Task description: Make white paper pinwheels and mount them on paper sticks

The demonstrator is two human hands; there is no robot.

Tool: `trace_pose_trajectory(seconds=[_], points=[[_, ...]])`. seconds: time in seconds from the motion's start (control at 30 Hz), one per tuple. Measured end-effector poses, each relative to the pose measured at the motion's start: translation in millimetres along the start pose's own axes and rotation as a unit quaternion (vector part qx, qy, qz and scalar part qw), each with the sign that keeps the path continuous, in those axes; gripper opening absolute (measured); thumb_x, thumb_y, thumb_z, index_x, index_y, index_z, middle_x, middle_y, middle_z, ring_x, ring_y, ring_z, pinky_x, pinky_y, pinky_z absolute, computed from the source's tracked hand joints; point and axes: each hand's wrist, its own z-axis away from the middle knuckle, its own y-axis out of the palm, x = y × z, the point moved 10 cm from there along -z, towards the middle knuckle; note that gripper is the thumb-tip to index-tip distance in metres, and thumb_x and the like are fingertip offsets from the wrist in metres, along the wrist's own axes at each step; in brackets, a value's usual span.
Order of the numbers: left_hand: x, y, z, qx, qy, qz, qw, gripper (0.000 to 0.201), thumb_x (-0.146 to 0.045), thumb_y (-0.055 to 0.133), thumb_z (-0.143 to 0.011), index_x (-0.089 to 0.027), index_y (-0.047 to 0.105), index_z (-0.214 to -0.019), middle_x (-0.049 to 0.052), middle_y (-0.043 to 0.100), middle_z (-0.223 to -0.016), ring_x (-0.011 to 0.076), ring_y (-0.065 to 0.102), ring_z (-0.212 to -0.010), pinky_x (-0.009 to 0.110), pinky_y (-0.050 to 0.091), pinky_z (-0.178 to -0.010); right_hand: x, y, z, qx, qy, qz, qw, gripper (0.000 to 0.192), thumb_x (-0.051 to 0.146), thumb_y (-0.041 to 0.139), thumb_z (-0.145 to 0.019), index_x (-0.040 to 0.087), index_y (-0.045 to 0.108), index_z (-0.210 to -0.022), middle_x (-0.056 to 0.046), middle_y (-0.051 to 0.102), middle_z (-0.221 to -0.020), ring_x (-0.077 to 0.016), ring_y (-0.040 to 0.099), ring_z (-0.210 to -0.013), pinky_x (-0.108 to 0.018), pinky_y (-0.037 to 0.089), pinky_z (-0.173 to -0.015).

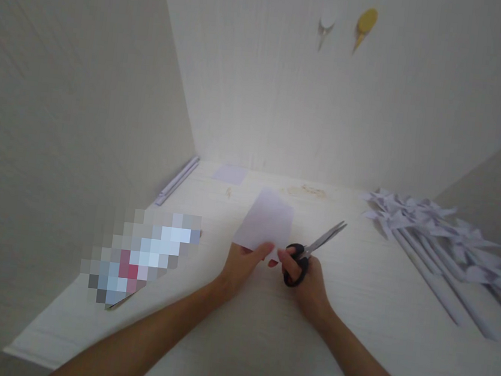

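Observation:
My left hand [244, 266] grips a square sheet of white paper [267, 220] by its lower edge, thumb on top. Black-handled scissors [326, 237] hang on the fingers of my right hand [307, 279], their blades pointing up and to the right, away from the paper. The blades look nearly closed. The right fingertips are at the paper's lower right corner; whether they pinch it is hard to tell.
Several white paper pinwheels [414, 216] on rolled paper sticks [443, 282] lie at the right. Paper rolls [177, 181] lie along the left wall, near another paper square [230, 174]. A pixelated item [147, 261] lies at the left. Two hooks [366, 23] are on the back wall.

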Motion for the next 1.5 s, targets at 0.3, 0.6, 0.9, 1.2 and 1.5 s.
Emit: trace_pose_trajectory(seconds=[0.3,0.6,0.9,1.2,1.5], points=[[8.9,-2.5,6.9,-0.016,-0.089,-0.02,0.996,0.013,-0.029,0.061,-0.062,-0.016,0.058,-0.063,0.002,0.063,-0.065,0.0152,0.058,-0.062,0.028,0.048,-0.062,-6.1,5.9,-1.4,0.031,0.01,0.018,0.999,0.028,0.04,0.055,-0.069,0.014,0.051,-0.058,0.005,0.039,-0.043,-0.0062,0.033,-0.041,-0.02,0.025,-0.039],[7.0,-17.5,3.4,-0.065,-0.057,-0.041,0.995,0.017,-0.027,0.062,-0.063,-0.016,0.06,-0.077,0.007,0.063,-0.095,0.0183,0.057,-0.09,0.034,0.039,-0.089,-4.4,1.4,-0.5,0.003,0.01,0.014,1.0,0.027,0.037,0.066,-0.056,0.013,0.059,-0.065,0.002,0.048,-0.051,-0.0085,0.04,-0.046,-0.022,0.032,-0.042],[10.7,-17.3,3.8,-0.058,-0.047,-0.077,0.994,0.027,-0.034,0.061,-0.064,-0.019,0.06,-0.087,0.007,0.061,-0.101,0.021,0.052,-0.101,0.038,0.03,-0.097,-5.1,-1.0,-1.8,-0.01,0.001,0.01,1.0,0.025,0.035,0.067,-0.056,0.013,0.06,-0.066,0.001,0.051,-0.055,-0.0097,0.043,-0.049,-0.023,0.035,-0.044],[3.8,-8.4,8.2,-0.03,-0.058,-0.073,0.995,0.025,-0.028,0.062,-0.064,-0.021,0.06,-0.087,0.005,0.064,-0.09,0.0207,0.055,-0.096,0.037,0.036,-0.093,2.2,-5.3,-1.1,-0.031,-0.003,0.027,0.999,0.026,0.039,0.064,-0.058,0.014,0.055,-0.06,0.004,0.044,-0.048,-0.0078,0.037,-0.043,-0.022,0.03,-0.041],[5.6,-8.3,7.6,-0.027,-0.049,-0.074,0.996,0.018,-0.03,0.062,-0.064,-0.021,0.061,-0.079,0.004,0.064,-0.085,0.0205,0.055,-0.096,0.037,0.036,-0.092,0.9,-4.9,-1.9,-0.029,0.011,0.01,0.999,0.025,0.036,0.065,-0.058,0.014,0.053,-0.058,0.005,0.041,-0.045,-0.0072,0.035,-0.042,-0.021,0.027,-0.04]])
